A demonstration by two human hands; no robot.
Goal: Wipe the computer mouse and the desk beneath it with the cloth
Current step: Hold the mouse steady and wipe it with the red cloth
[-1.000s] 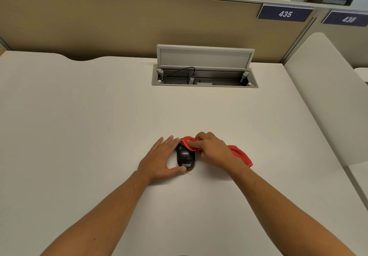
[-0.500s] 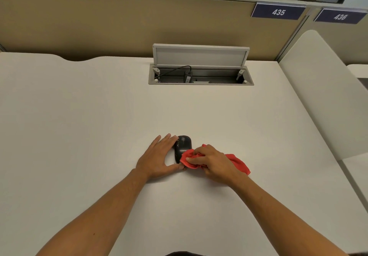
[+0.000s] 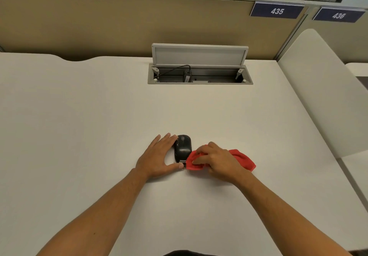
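Observation:
A black computer mouse (image 3: 182, 147) lies on the white desk (image 3: 99, 126), a little nearer than its middle. My left hand (image 3: 159, 156) cups the mouse's left side, with fingertips at its front end and the thumb at its rear corner. My right hand (image 3: 217, 161) presses a bunched red cloth (image 3: 242, 159) onto the desk at the mouse's rear right corner. The cloth touches the back edge of the mouse and trails out to the right from under the hand.
An open cable box (image 3: 200, 74) with a raised lid and a black cable is set into the desk at the back. A beige partition (image 3: 99, 20) with number plates 435 and 436 stands behind. A white side divider (image 3: 322, 88) borders the desk's right.
My right hand has dragged the red cloth from the front of the mouse back over it to its rear right corner. The mouse's top is uncovered now. My left hand has stayed put.

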